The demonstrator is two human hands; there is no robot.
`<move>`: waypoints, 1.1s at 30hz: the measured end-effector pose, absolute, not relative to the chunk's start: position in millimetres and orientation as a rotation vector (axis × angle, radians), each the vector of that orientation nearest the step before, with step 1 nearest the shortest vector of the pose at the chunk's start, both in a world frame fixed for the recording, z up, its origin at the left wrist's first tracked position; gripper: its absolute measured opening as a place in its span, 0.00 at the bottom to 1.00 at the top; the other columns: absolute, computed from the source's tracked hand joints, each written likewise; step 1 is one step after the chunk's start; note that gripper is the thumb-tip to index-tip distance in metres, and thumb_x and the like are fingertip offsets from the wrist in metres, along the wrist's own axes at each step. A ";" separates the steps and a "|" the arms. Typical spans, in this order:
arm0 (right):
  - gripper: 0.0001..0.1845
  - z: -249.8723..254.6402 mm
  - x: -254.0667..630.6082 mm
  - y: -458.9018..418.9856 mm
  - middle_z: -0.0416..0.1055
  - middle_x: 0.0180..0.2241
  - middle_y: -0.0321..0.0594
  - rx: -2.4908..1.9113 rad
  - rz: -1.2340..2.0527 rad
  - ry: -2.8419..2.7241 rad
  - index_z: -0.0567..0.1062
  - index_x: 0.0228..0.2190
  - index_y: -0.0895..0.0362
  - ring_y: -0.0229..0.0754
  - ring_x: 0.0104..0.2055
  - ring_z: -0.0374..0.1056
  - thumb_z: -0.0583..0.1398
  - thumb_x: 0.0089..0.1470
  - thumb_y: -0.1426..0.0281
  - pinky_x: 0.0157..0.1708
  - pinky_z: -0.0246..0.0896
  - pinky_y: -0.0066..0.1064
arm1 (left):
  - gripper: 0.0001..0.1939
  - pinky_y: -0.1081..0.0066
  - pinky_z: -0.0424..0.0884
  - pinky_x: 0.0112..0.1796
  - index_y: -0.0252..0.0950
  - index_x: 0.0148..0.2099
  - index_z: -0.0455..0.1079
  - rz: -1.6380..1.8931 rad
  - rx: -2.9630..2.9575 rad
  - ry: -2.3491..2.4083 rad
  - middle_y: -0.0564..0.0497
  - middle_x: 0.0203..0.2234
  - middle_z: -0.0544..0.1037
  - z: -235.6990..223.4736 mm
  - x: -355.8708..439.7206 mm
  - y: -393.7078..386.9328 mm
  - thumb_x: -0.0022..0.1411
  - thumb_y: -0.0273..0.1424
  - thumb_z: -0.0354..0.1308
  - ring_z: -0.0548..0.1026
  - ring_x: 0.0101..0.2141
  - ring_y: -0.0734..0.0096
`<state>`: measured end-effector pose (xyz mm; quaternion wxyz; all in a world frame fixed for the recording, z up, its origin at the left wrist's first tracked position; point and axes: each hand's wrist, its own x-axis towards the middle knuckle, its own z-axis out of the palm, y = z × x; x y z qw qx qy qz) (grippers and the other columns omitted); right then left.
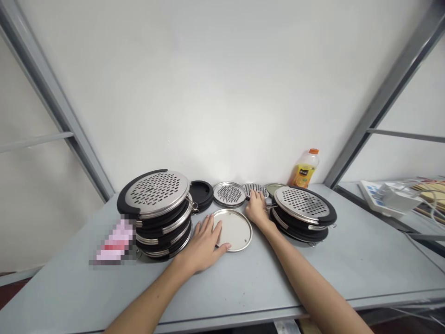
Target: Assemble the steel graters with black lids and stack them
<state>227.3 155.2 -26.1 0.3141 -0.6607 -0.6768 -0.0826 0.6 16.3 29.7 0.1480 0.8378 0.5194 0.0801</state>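
Head view: my left hand (203,243) lies open, fingers spread, at the left edge of the plain round plate (233,228), its thumb over the near rim. It grips nothing. My right hand (256,204) reaches farther forward, fingers over the near part of the slotted disc (253,188); whether they close on it, I cannot tell.

The plain round plate lies flat on the table, between the tall left stack (158,192) and the lower right stack (302,204). Being round, it has no long axis; its raised rim faces up, and a small dark mark sits by that rim on the near right side. The slotted disc lies flat beyond it, near the wall, between the grater disc (229,193) and a greenish disc (274,188). Black rings (201,194) are at the left end of that row.

Under all this is a smooth blue-grey table (271,283) against a white wall (222,93), with grey metal posts (67,111) on both sides. An orange-capped bottle (305,170) stands behind the right stack. Farther right are a white power strip (380,199) and loose cables (433,204).
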 end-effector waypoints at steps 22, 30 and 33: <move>0.16 -9.2 232.7 144.7 0.67 0.43 0.55 -1.880 -0.275 -1.855 0.74 0.42 0.60 0.54 0.44 0.60 0.50 0.56 0.79 0.44 0.54 0.42 | 0.33 0.51 0.40 0.61 0.35 0.65 0.52 0.224 2.401 1.473 0.38 0.67 0.44 34.0 0.3 13.1 0.66 0.50 0.42 0.40 0.66 0.49; 0.21 -5.3 230.7 144.4 0.68 0.45 0.57 -1.834 -0.334 -1.791 0.71 0.48 0.63 0.54 0.44 0.61 0.47 0.55 0.81 0.46 0.54 0.43 | 0.33 0.50 0.41 0.61 0.35 0.65 0.53 0.229 2.410 1.464 0.38 0.67 0.43 32.5 0.4 13.3 0.66 0.51 0.42 0.40 0.66 0.49; 0.22 -6.0 231.6 146.3 0.67 0.47 0.56 -1.794 -0.318 -1.760 0.70 0.49 0.64 0.53 0.46 0.60 0.48 0.55 0.81 0.49 0.53 0.43 | 0.33 0.50 0.41 0.61 0.34 0.65 0.53 0.226 2.411 1.466 0.37 0.67 0.43 31.5 -0.2 13.4 0.66 0.51 0.42 0.39 0.66 0.49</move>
